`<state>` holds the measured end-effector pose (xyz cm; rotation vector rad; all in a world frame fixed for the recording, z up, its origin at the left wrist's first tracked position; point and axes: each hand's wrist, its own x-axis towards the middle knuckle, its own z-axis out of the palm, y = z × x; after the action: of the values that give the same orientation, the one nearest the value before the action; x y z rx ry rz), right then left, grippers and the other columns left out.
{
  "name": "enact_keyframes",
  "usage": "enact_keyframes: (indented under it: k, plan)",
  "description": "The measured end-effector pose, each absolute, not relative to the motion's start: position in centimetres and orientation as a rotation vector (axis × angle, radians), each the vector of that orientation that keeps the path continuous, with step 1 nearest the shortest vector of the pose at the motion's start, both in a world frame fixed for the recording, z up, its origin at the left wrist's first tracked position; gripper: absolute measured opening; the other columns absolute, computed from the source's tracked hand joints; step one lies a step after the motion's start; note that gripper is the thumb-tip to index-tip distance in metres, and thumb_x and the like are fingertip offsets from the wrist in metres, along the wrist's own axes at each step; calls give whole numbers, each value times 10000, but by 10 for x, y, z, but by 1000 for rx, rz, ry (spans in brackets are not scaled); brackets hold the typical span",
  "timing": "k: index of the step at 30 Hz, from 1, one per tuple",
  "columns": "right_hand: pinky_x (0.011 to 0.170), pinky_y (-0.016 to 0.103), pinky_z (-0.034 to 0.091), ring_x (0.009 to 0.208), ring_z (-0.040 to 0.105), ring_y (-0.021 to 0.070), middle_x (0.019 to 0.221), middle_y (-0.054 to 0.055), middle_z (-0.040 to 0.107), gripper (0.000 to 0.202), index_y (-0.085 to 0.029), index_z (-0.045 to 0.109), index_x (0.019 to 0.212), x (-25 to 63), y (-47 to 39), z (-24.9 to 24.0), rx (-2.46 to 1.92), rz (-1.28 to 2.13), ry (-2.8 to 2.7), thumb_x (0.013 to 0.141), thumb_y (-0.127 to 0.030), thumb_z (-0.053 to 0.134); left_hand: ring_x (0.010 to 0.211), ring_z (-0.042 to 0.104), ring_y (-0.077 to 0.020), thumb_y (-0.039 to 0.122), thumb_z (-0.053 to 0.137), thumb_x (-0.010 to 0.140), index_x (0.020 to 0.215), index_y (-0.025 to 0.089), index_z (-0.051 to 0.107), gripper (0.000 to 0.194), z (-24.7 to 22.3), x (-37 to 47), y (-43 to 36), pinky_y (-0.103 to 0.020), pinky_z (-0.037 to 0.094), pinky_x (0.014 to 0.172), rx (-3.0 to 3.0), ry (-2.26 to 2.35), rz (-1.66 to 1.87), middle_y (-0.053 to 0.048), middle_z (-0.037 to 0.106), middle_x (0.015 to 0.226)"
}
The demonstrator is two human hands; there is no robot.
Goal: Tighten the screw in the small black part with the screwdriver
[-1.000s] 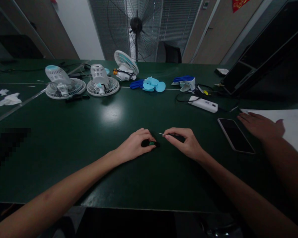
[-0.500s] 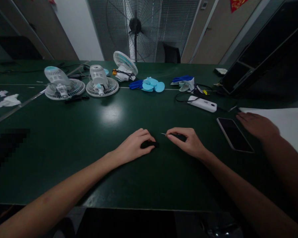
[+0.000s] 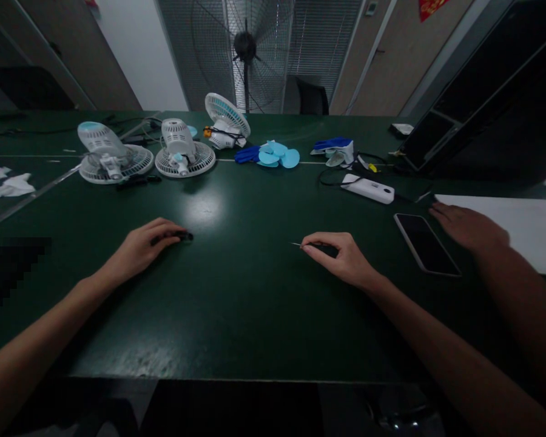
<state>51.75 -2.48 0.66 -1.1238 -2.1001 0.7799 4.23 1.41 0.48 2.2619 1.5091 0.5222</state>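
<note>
Between the thumb and fingers of my left hand (image 3: pixel 148 246) is a small black object (image 3: pixel 184 235), low over the green table (image 3: pixel 236 303) at left of centre. My right hand (image 3: pixel 339 258), right of centre, is closed around a thin tool (image 3: pixel 295 244) with a dark handle and a narrow metal tip that points left. The palm hides most of the handle. A wide stretch of table lies between the two hands.
Small white fans (image 3: pixel 185 159) and light-blue fan blades (image 3: pixel 278 155) lie along the back. To the right are gloves (image 3: pixel 334 150), a white power strip (image 3: pixel 368 189), a phone (image 3: pixel 426 244) and another person's hand (image 3: pixel 471 227) beside white paper (image 3: pixel 528 230).
My left hand has moved left and slightly away from me with the black object, far from my right hand. My right hand has barely moved. The view has shifted a little.
</note>
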Motion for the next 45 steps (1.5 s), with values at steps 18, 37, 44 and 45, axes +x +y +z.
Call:
enact_keyframes:
  k: [18,37,44,45]
  plan:
    - [791,345,559,930,717,204,1046,50,777,223,-221,765,1112,519,-24,5,-1149,783,-2115,1023,-367,621,1005,677,-263,734,544,862,1287,171,698,722,5,-50,23,-384,527,941,2068,2135,444,-95,680,1229]
    - [783,341,546,914,708,195,1041,44,772,234,-222,759,1125,520,-23,3,-1154,811,-2124,1024,-377,616,981,703,-199,469,685,875,1167,200,701,398,5,-30,16,-308,551,917,1901,2185,1051,-14,760,1142]
    - [794,349,539,923,705,198,1040,43,769,218,-227,757,1115,519,-23,4,-1150,808,-2122,1023,-369,619,1005,701,-225,502,680,878,1261,223,731,476,3,-22,24,-329,530,937,1962,2082,923,-18,772,1170]
    - [799,353,539,925,706,202,1040,45,770,219,-228,758,1113,518,-23,4,-1151,802,-2123,1023,-371,619,996,700,-229,512,672,877,1254,224,737,479,3,-21,25,-325,532,916,1961,2082,886,-17,777,1153]
